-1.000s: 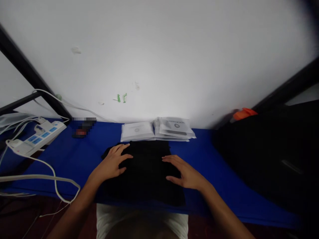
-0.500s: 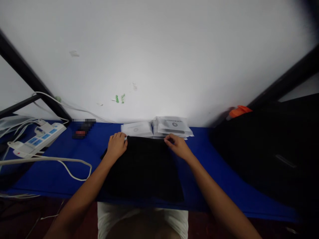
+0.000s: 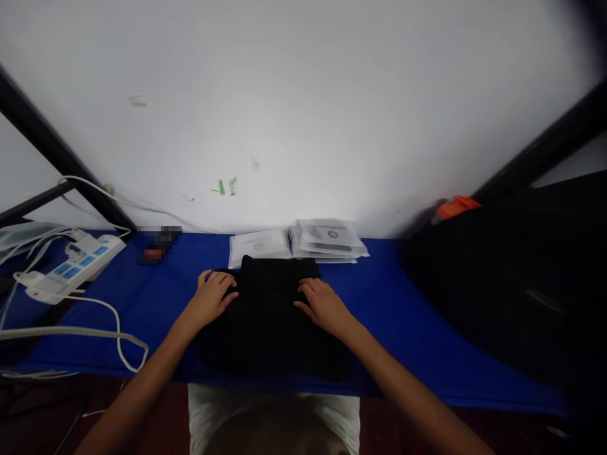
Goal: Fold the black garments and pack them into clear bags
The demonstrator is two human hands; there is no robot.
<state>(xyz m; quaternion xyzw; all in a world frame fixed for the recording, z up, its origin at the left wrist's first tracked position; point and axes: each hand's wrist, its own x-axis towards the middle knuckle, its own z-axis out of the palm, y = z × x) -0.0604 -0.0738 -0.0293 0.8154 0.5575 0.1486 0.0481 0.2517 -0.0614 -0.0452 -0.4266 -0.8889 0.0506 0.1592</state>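
Blue tabletop (image 3: pixel 403 322) across the lower frame, white wall (image 3: pixel 303 114) above, power strip (image 3: pixel 78 268) at left. Black cloth (image 3: pixel 272 338) lies lower centre, under left hand (image 3: pixel 211 301) and right hand (image 3: pixel 325 306), thumbs apart from fingers.

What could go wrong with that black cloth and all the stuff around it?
Maybe two things. The white cord loops close to the left forearm, so a sideways move might snag it. Also, the black cloth, with both hands on it, lies very near the packets by the wall. Pushing it forward might bump that uneven stack and make some slide.
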